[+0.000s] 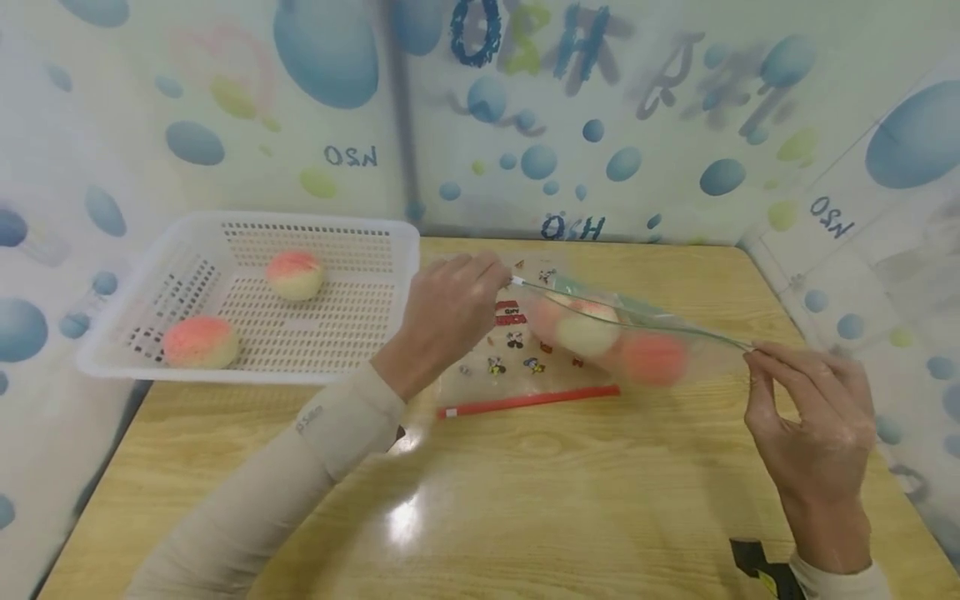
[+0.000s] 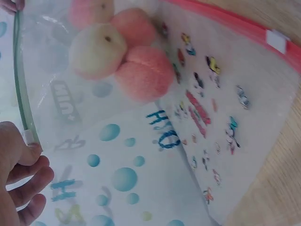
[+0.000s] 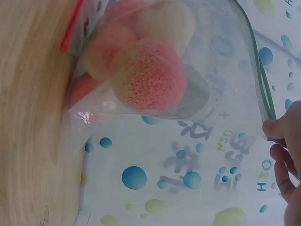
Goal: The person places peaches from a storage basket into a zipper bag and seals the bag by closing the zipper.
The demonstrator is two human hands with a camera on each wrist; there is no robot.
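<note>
A clear zip bag (image 1: 675, 323) with a green zip edge is held up by both hands, several pink-and-cream peaches (image 3: 150, 77) lying inside it. My left hand (image 1: 457, 312) pinches one end of the zip edge, right at the white slider (image 2: 28, 136). At the opposite end, the thumb and fingers of my right hand (image 1: 817, 417) pinch the corner. The zip edge runs stretched between the two hands, and its two green strips show slightly apart in the right wrist view. Beneath lies a second clear bag (image 1: 480, 375) with cartoon prints and a red zip edge (image 1: 532, 402).
On the left of the wooden table (image 1: 570, 500) stands a white perforated basket (image 1: 255, 377). It holds two peaches, one near its back (image 1: 296, 275) and one at the front left (image 1: 201, 342). A wall sheet (image 1: 487, 167) with blue dots borders the table's far side.
</note>
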